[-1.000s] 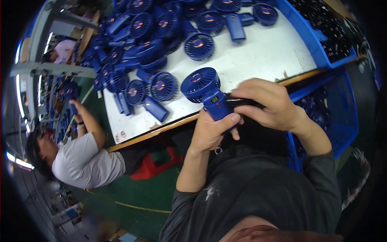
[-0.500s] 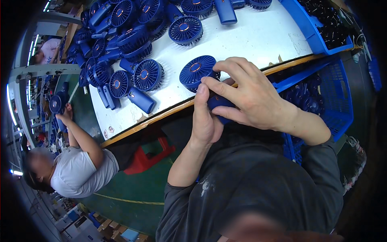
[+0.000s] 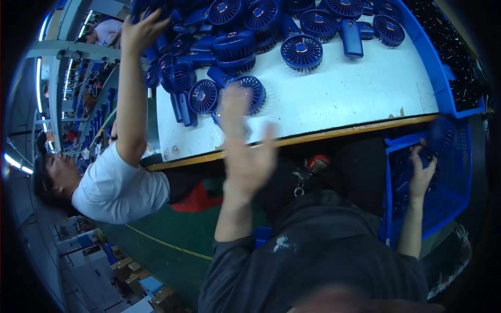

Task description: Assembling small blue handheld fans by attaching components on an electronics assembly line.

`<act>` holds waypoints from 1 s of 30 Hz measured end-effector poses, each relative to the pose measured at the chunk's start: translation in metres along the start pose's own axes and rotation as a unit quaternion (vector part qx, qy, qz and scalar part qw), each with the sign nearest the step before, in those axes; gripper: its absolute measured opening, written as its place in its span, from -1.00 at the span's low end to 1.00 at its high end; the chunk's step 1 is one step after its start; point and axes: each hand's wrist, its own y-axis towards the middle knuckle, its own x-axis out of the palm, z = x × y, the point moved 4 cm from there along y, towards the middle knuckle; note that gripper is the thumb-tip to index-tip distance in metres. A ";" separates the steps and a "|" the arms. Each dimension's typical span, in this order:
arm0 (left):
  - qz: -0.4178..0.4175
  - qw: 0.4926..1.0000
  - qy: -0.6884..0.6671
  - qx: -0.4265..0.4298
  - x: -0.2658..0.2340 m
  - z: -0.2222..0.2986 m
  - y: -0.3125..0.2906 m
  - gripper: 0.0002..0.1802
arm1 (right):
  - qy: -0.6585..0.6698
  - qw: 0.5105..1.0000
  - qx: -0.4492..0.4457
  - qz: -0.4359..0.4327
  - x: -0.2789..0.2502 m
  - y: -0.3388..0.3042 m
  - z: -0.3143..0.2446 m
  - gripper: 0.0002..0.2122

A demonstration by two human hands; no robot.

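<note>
My left hand point(image 3: 248, 156), smeared by motion, reaches over the front edge of the white table with its fingers spread and nothing in them. Just past its fingertips lies a blue handheld fan point(image 3: 255, 96), partly hidden by the hand. Off to the right, my right hand point(image 3: 421, 175) grips another blue handheld fan point(image 3: 441, 134) by its lower part, above a blue plastic crate point(image 3: 462, 195). Inside that crate are more blue fans point(image 3: 402, 182), dim and partly covered by my arm.
Many blue fans point(image 3: 261, 15) are heaped at the table's point(image 3: 365, 83) back left. A blue tray point(image 3: 436, 68) of small dark parts stands at the right. On the left a co-worker point(image 3: 112, 195) stretches a hand point(image 3: 143, 31) to the heap. A red stool point(image 3: 198, 201) stands below.
My hands have parted: the right has carried the fan from the table's front to the crate, and the left has let go. The co-worker's arm has risen to the heap. The view has shifted.
</note>
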 end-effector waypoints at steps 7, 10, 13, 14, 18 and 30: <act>0.136 0.947 0.088 -0.276 -0.087 -0.180 -0.002 -0.30 | -0.446 0.885 0.101 0.089 -0.149 0.002 0.195 -0.45; 0.125 0.934 0.027 -0.333 -0.106 -0.242 0.006 -0.24 | -0.457 0.876 0.143 0.061 -0.151 0.007 0.213 -0.44; 0.097 0.920 -0.031 -0.380 -0.107 -0.262 0.024 -0.21 | -0.478 0.860 0.176 0.027 -0.151 0.002 0.225 -0.44; 0.092 0.919 -0.019 -0.383 -0.110 -0.262 0.027 -0.20 | -0.480 0.865 0.139 0.036 -0.144 0.002 0.219 -0.49; 0.135 0.918 -0.091 -0.362 -0.120 -0.238 0.030 -0.26 | -0.252 0.960 0.120 -0.027 -0.083 0.008 0.143 -0.62; 0.155 0.771 -0.578 -0.219 0.050 0.000 -0.044 -0.32 | 0.226 0.878 -0.009 -0.421 0.184 -0.059 -0.128 -0.41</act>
